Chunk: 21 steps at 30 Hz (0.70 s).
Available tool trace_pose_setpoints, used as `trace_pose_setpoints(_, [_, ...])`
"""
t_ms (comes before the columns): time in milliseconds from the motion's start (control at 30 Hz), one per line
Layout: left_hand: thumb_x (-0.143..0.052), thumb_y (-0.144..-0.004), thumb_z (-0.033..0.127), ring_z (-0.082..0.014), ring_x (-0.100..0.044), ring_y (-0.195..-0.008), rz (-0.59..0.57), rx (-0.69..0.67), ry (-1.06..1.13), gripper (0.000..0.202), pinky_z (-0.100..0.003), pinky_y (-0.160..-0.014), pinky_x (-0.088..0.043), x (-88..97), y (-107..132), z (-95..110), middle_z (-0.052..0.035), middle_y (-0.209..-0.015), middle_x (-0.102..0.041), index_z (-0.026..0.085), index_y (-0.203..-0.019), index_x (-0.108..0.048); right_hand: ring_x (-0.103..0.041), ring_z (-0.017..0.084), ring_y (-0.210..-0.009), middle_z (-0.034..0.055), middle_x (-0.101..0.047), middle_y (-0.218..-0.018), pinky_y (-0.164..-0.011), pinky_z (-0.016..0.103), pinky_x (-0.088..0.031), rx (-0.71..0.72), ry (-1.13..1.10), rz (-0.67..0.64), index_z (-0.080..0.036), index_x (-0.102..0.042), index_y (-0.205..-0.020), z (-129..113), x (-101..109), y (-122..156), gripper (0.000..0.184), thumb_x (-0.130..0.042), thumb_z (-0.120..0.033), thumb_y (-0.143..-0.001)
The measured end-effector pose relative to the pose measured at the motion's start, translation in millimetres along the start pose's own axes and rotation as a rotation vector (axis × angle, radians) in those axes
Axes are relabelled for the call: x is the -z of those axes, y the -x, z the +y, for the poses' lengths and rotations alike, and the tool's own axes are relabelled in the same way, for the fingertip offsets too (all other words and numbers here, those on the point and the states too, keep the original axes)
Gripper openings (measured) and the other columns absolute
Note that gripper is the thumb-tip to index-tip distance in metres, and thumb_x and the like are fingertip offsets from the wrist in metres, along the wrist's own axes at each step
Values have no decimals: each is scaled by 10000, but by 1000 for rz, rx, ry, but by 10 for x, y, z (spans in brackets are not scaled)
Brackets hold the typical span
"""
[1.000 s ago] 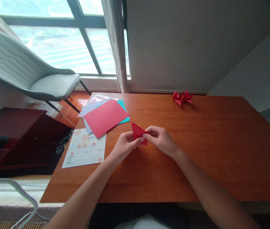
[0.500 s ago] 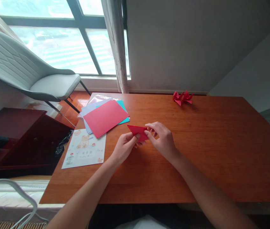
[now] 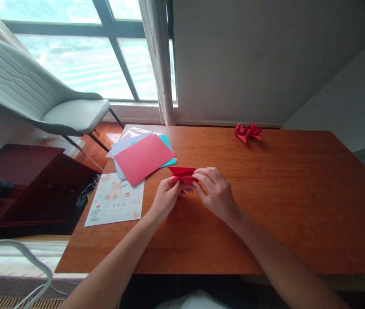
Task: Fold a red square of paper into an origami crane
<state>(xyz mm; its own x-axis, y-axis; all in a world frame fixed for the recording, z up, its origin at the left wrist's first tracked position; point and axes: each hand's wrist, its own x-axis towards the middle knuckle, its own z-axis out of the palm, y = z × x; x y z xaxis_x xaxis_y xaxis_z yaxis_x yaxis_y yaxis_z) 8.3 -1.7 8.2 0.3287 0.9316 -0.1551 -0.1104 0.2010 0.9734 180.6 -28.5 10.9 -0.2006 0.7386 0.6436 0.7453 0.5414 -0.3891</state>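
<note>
A small folded piece of red paper (image 3: 181,173) is held just above the wooden table (image 3: 282,206), near its middle. My left hand (image 3: 166,198) pinches its near left edge with thumb and fingers. My right hand (image 3: 214,192) pinches its right side, fingers curled over the fold. The paper's lower part is hidden behind my fingers.
A fan of coloured sheets with a red one on top (image 3: 142,156) lies at the table's far left. A printed sheet with cartoon bears (image 3: 115,199) lies at the left edge. Folded red paper figures (image 3: 248,131) sit by the far wall. A grey chair (image 3: 41,98) stands left.
The red paper went from an upright triangle to a lower, flatter shape. Both hands moved slightly down toward the table and stayed pinched on it.
</note>
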Motion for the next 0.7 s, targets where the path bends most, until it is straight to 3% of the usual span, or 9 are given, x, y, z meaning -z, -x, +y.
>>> trace_pose_setpoints(200, [-666, -861, 506, -203, -708, -717, -48, -1, -45, 409, -241, -607, -478, -18, -1, -7, -112, -847, -775, 122, -975, -750, -634, 227, -939, 69, -706, -997, -866, 388, -539, -60, -79, 37, -224, -646, -1047, 29, 0, -16, 162, -574, -141, -927])
trace_pose_setpoints(500, [-688, -857, 447, -194, -698, -729, -59, 18, -90, 368, -237, -619, -468, -30, 12, 70, -112, -852, -773, 123, -1028, -730, -655, 166, -802, 38, -691, -925, -685, 285, -552, -345, -393, 42, -221, -671, -1009, 53, 38, -79, 163, -583, -140, -899])
trace_pose_setpoints(700, [-680, -866, 434, -178, -691, -727, -42, 15, -76, 348, -222, -606, -463, -28, 7, 58, -108, -878, -769, 125, -1023, -720, -639, 177, -800, 41, -686, -921, -721, 311, -540, -273, -316, 27, -221, -664, -998, 35, 31, -63, 136, -580, -161, -910])
